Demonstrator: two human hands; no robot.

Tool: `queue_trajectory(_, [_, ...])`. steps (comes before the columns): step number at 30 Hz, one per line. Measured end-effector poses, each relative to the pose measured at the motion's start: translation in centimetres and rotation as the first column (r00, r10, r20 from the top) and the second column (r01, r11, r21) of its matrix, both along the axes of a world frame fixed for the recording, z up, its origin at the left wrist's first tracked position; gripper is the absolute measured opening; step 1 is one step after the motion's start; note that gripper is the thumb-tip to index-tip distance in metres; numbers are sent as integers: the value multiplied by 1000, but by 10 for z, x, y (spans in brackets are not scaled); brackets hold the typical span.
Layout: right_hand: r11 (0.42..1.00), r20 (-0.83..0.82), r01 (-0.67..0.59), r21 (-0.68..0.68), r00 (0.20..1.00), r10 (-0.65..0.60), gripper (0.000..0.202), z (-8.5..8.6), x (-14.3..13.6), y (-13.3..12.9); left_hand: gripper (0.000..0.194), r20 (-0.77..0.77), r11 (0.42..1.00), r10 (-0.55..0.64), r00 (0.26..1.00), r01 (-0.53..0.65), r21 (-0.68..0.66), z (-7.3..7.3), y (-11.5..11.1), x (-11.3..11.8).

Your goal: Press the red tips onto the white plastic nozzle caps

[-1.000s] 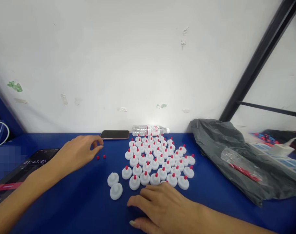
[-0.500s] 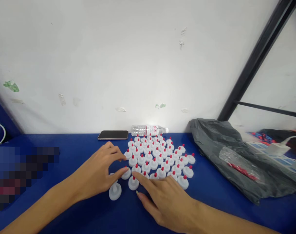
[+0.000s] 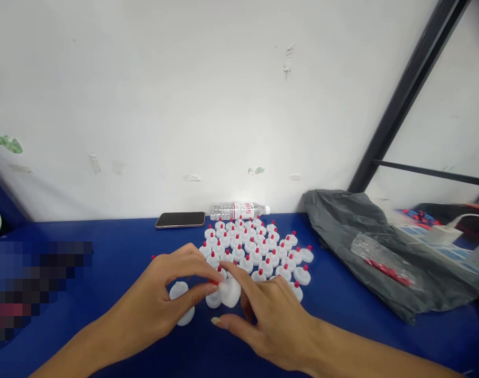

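Observation:
My left hand [image 3: 176, 294] pinches the red tip of a white round plastic cap [image 3: 230, 292] between thumb and index finger. The cap is tilted on its side, its red tip pointing left. Against the cap's upper right side lies the index finger of my right hand [image 3: 269, 315], whose thumb is stretched out apart below. Behind and beside my hands stand many similar white caps with red tips [image 3: 247, 262], upright on the blue table [image 3: 117, 252]. Partly behind my left thumb are white caps [image 3: 179, 290] on which I see no red tip.
At the wall lie a phone [image 3: 180, 220] and a clear plastic bottle [image 3: 239, 210] on its side. To the right, a dark grey plastic bag [image 3: 342, 236] carries a clear bag of red tips [image 3: 387, 270]. A power strip with a white plug [image 3: 442, 234] lies beyond.
My left hand has moved right and now pinches the red tip of a cap that is tipped over. My right index finger touches this cap. The camera view has shifted slightly.

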State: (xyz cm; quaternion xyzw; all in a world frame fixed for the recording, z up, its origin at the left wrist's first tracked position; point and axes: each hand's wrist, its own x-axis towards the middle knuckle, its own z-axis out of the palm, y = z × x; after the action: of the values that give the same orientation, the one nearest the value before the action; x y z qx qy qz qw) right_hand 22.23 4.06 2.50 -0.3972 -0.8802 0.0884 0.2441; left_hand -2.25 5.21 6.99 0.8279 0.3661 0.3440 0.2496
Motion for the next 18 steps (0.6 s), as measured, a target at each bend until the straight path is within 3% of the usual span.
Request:
queue_trajectory(3, [999,-43,-10,-42,999,8,37,3,1,-1,15,-27,995,-20,999,22,95,-4,-5,4])
queue_trajectory(5, [998,-52,-26,-60,998,23,29,4,1,-2,13,-97,983,-23,995,40,178,-7,-8,5])
queue_trajectory(8, [996,-47,-57,-72,997,54,27,7,2,-4,9,-193,979,-50,980,86,187,-7,-10,8])
queue_trajectory(14, [994,-60,-90,-63,994,86,33,10,4,-3,28,-236,977,-137,962,170,126,-10,-13,10])
queue_trajectory(16, [995,-70,-89,-35,994,86,38,10,4,-2,30,-198,985,-114,974,137,102,-15,-16,8])
queue_trajectory(18, [995,-107,-101,-26,990,97,38,11,3,-1,31,-140,997,-14,990,25,76,-20,-20,4])
